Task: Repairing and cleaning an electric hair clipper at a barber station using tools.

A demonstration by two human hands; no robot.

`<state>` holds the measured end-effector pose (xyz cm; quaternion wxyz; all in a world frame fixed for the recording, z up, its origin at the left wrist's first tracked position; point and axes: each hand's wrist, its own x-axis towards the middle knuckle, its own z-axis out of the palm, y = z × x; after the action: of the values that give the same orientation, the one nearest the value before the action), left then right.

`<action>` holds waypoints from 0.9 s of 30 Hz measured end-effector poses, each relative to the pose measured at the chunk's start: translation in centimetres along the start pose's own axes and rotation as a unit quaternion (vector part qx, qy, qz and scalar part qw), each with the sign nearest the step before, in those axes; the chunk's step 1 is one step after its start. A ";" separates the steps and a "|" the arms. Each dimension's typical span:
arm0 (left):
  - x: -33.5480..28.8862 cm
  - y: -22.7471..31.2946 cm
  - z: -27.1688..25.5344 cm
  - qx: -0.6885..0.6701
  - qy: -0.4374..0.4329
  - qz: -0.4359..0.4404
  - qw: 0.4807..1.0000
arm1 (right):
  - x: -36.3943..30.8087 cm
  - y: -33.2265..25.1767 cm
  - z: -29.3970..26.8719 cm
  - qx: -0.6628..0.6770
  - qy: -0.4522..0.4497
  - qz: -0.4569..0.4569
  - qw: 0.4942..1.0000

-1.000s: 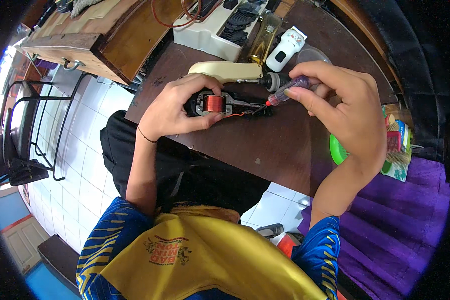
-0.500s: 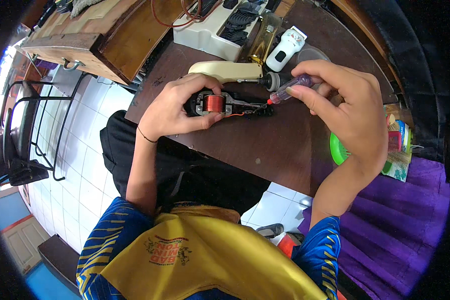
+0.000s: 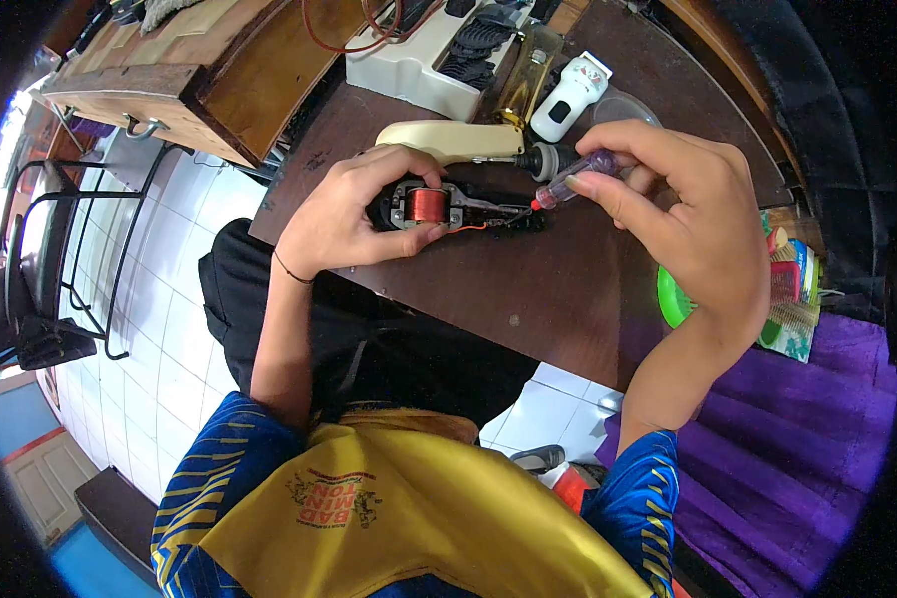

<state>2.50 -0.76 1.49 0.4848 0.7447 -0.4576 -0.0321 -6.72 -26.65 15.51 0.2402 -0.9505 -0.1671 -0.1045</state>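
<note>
An opened hair clipper body (image 3: 478, 208) with a copper coil lies on the brown table, its black shell and an orange wire showing. My left hand (image 3: 354, 211) is closed around its coil end, thumb in front and fingers behind. In my right hand (image 3: 683, 189) is a small screwdriver (image 3: 565, 188) with a clear purplish handle and red collar, pinched between thumb and fingers. Its shaft slants down left into the clipper's right part; the exact contact of the tip is too small to tell. Just behind lies a cream clipper cover (image 3: 448, 143).
Behind the cover are a dark grey cylindrical tool (image 3: 548, 159), a white cordless clipper (image 3: 570, 97), an amber bottle (image 3: 528, 75) and a white holder (image 3: 419, 75) with black combs. A green bowl (image 3: 674, 297) and combs (image 3: 789, 284) sit right, beside purple cloth (image 3: 767, 448).
My right hand and the screwdriver have shifted very slightly, with the handle turned a little. The clipper body and my left hand stay in place.
</note>
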 end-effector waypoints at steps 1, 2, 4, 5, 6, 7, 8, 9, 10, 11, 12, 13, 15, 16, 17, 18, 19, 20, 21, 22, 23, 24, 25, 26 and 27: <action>0.0 0.0 0.0 -0.001 -0.002 -0.001 1.000 | 0.0 0.0 0.0 0.000 -0.002 -0.001 1.000; 0.0 0.1 0.0 -0.002 -0.002 0.000 1.000 | 0.0 0.0 -0.1 -0.001 -0.001 0.000 1.000; 0.1 0.2 0.1 -0.007 -0.001 -0.006 1.000 | -0.1 0.0 -0.3 -0.005 -0.005 0.003 1.000; 0.0 0.2 0.0 -0.006 0.000 -0.008 1.000 | 0.0 0.0 -0.2 -0.003 -0.005 0.001 1.000; -0.1 0.1 -0.1 -0.001 0.002 -0.005 1.000 | 0.0 0.1 -0.2 0.007 -0.001 0.003 1.000; -0.2 0.1 -0.2 0.004 0.003 -0.003 1.000 | 0.0 0.1 -0.1 0.018 0.003 0.004 1.000; -0.1 0.2 -0.1 0.001 0.002 0.000 1.000 | -0.1 -0.1 -0.3 0.015 0.003 0.007 1.000; 0.1 0.2 0.0 -0.001 0.001 0.003 1.000 | -0.3 -0.3 -0.6 0.007 0.004 0.012 1.000; 0.2 0.3 0.1 -0.004 0.000 0.006 1.000 | -0.4 -0.4 -0.9 0.000 0.004 0.017 1.000; 0.2 0.2 0.1 -0.004 0.000 0.006 1.000 | -0.4 -0.4 -0.9 0.000 0.004 0.016 1.000; 0.1 0.2 0.2 -0.005 -0.001 0.003 1.000 | -0.5 -0.3 -0.8 0.001 0.001 0.013 1.000; 0.1 0.2 0.2 -0.007 -0.003 0.001 1.000 | -0.5 -0.3 -0.8 0.001 -0.002 0.010 1.000; -0.3 0.0 -0.1 0.002 0.000 -0.007 1.000 | -0.1 0.0 -0.3 0.009 -0.004 0.000 1.000; -0.6 -0.1 -0.2 0.007 0.001 -0.010 1.000 | 0.1 0.1 0.0 0.013 -0.006 -0.007 1.000; -0.3 -0.1 -0.1 0.002 -0.001 -0.007 1.000 | 0.0 0.0 -0.2 0.009 -0.005 -0.003 1.000; -0.1 -0.2 0.1 -0.001 -0.004 -0.002 1.000 | -0.1 0.0 -0.4 0.010 -0.004 0.003 1.000; 0.2 -0.2 0.2 -0.004 -0.006 0.002 1.000 | -0.2 0.0 -0.6 0.011 -0.002 0.008 1.000; 0.1 0.0 0.1 -0.002 -0.004 0.003 1.000 | -0.2 -0.2 -0.7 0.010 -0.001 0.006 1.000; 0.1 0.2 0.0 -0.001 0.000 0.001 1.000 | -0.2 -0.3 -0.8 0.014 0.005 0.008 1.000; 0.0 0.4 -0.1 -0.001 0.003 -0.001 1.000 | -0.2 -0.4 -0.9 0.018 0.011 0.010 1.000; 0.1 0.3 -0.1 0.000 0.004 -0.001 1.000 | -0.2 -0.2 -0.9 0.018 0.011 0.009 1.000; 0.1 0.3 -0.2 0.009 0.007 0.005 1.000 | -0.1 -0.1 -0.9 0.018 0.023 0.006 1.000; 0.1 0.4 -0.2 0.018 0.011 0.012 1.000 | 0.0 0.0 -0.9 0.016 0.035 0.002 0.999; 0.2 0.6 -0.1 0.020 0.013 0.014 1.000 | 0.1 0.0 -1.0 0.015 0.036 0.000 0.999; 0.3 1.0 0.0 0.089 0.067 0.037 0.993 | 0.1 -0.2 -1.1 0.021 0.043 0.000 0.999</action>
<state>2.01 -1.08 2.31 0.4466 0.7681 -0.4524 0.0769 -6.82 -27.02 16.54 0.2669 -0.9398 -0.1592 -0.1418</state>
